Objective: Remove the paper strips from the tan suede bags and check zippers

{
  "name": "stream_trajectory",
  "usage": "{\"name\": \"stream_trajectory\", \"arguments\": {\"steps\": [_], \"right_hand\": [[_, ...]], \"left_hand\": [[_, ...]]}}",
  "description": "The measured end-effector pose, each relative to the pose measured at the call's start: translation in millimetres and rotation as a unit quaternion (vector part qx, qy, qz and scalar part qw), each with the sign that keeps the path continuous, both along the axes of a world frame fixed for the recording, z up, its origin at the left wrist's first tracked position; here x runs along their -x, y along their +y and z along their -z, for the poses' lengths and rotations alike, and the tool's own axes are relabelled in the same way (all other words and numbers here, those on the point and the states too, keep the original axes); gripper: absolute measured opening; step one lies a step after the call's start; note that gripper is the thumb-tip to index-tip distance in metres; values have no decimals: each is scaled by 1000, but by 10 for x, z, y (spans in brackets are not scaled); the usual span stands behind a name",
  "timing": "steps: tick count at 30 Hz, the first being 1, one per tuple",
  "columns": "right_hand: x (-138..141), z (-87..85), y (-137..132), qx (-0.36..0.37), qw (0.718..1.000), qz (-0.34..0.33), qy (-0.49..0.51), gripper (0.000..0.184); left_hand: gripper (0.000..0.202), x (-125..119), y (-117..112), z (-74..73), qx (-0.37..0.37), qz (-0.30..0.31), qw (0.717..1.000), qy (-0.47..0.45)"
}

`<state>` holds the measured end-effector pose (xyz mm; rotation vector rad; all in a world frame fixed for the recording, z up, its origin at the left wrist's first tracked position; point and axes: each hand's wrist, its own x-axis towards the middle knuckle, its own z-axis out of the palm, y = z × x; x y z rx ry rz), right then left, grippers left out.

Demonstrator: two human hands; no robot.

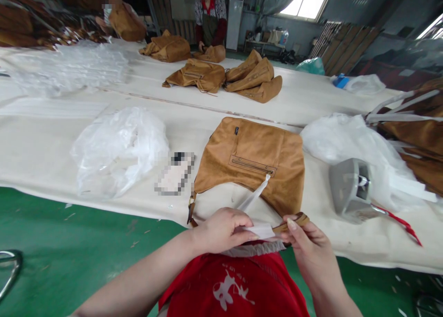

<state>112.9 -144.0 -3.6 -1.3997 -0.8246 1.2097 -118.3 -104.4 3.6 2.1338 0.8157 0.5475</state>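
Observation:
A tan leather handbag (256, 144) lies on the table in front of me, its strap side toward my body. White wrapping (261, 230) covers part of the brown strap (301, 219), held above the table's front edge. My left hand (224, 229) pinches the white wrapping. My right hand (309, 238) grips the bare strap just to the right, thumb on top. A narrow white strip (255, 192) hangs from the zip pull (267, 175) down toward my left hand. The strap's middle stretch is partly hidden behind my left hand.
Crumpled clear plastic (119, 153) and a phone (176, 174) lie left of the bag. A grey tape dispenser (351, 190) with a red ribbon (401, 220) stands right, before more plastic (341, 137). Further tan bags (254, 77) lie across the table (187, 109). Two people work beyond.

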Motion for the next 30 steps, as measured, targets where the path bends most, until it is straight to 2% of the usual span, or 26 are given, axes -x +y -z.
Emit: {"name": "stream_trajectory", "arguments": {"steps": [5, 9, 14, 17, 21, 23, 25, 26, 27, 30], "right_hand": [[99, 54, -67, 10, 996, -82, -11, 23], [74, 75, -138, 64, 989, -130, 13, 32], [-44, 92, -151, 88, 987, -103, 92, 33], [-45, 116, -133, 93, 987, -100, 81, 37], [-35, 92, -159, 80, 975, -193, -78, 36], [-63, 54, -178, 24, 966, -194, -171, 32], [-117, 22, -176, -49, 950, -161, -262, 21], [-148, 14, -163, -82, 934, -158, -310, 19], [-178, 13, -143, -113, 911, -173, -357, 25], [-227, 43, -64, -178, 828, -254, -466, 45]], "left_hand": [[22, -90, 11, -8, 24, 0, 999, 21], [20, -89, 11, 28, 31, -2, 999, 27], [18, -37, 9, 16, 34, 4, 998, 47], [19, -23, 16, -34, 38, 13, 996, 75], [26, 51, 48, -116, 86, 44, 987, 132], [31, 108, 67, -146, 134, 66, 977, 151], [33, 151, 83, -158, 168, 72, 969, 165], [33, 163, 88, -156, 177, 71, 967, 171], [33, 169, 92, -149, 180, 70, 965, 176], [31, 168, 102, -112, 174, 76, 967, 169]]}}
